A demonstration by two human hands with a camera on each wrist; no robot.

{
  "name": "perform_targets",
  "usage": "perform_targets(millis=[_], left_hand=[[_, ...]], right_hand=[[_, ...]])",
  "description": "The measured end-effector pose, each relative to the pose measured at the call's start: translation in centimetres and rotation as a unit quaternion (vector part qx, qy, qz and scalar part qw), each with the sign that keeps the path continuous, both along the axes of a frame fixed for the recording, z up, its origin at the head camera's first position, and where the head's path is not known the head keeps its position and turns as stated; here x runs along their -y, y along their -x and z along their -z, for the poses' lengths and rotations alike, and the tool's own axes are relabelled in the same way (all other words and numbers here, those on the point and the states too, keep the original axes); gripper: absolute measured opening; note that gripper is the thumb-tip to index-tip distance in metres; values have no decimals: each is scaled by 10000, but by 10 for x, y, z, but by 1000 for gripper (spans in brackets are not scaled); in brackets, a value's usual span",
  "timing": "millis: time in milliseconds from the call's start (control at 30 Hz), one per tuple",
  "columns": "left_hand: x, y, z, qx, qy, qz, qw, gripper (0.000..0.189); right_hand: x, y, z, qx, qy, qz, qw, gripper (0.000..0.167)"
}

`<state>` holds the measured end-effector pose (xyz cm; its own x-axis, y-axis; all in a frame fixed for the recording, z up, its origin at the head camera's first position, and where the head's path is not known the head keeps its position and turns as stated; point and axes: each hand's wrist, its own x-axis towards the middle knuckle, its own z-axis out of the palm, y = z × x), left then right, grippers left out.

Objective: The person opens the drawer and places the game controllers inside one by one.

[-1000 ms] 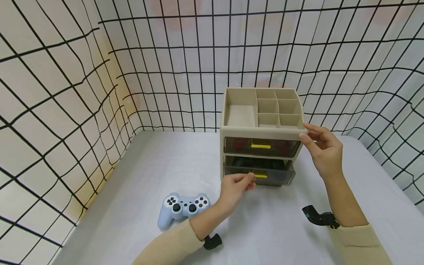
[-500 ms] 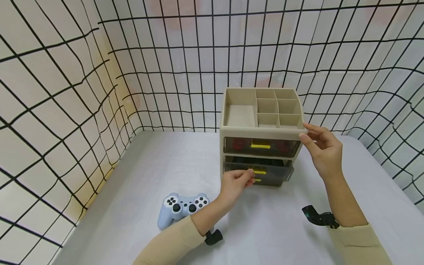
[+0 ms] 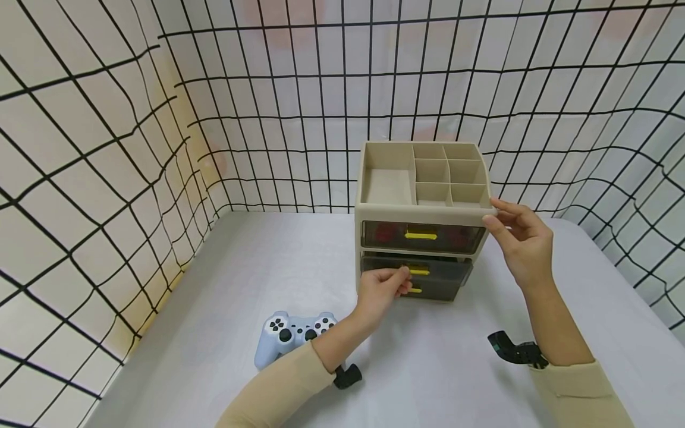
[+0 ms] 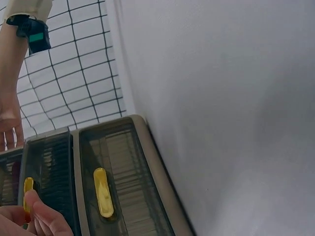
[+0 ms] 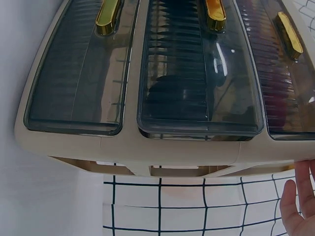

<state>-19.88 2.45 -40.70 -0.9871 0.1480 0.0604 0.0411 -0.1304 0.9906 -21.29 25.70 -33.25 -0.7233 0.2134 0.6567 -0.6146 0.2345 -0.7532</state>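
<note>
A beige desktop drawer organizer (image 3: 385,211) with three smoky see-through drawers and yellow handles stands on the white table. My left hand (image 3: 377,291) pinches the handle (image 4: 28,187) of the middle drawer (image 3: 449,273) between thumb and fingers. That drawer juts slightly from the frame in the right wrist view, with dark contents behind its front. The top drawer (image 3: 444,241) and bottom drawer (image 4: 123,172) sit flush; reddish things show in the top one. At the organizer's upper right front corner, my right hand (image 3: 521,244) grips the edge, thumb in front and forefinger at the side.
A light blue game controller (image 3: 291,336) lies on the table to the left, partly covered by my left forearm. Compartments (image 3: 390,187) divide the organizer's top. Black grid mesh (image 3: 299,119) walls the table at the back and sides.
The middle drawer has slid inward toward the frame, and my left hand has moved forward with its handle, uncovering the bottom handle. My right hand keeps its place at the corner.
</note>
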Motion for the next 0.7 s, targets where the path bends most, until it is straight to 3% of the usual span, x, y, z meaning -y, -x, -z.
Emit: perform_targets(millis=[233, 533, 700], left_hand=[[-1, 4, 0, -66, 60, -26, 10000, 27], [-2, 8, 0, -23, -58, -25, 10000, 26], [-3, 7, -7, 26, -147, -44, 9999, 24]], right_hand=[[1, -1, -1, 87, -192, 175, 9996, 31], [0, 1, 0, 3, 32, -22, 10000, 31], [0, 1, 1, -14, 73, -56, 10000, 31]])
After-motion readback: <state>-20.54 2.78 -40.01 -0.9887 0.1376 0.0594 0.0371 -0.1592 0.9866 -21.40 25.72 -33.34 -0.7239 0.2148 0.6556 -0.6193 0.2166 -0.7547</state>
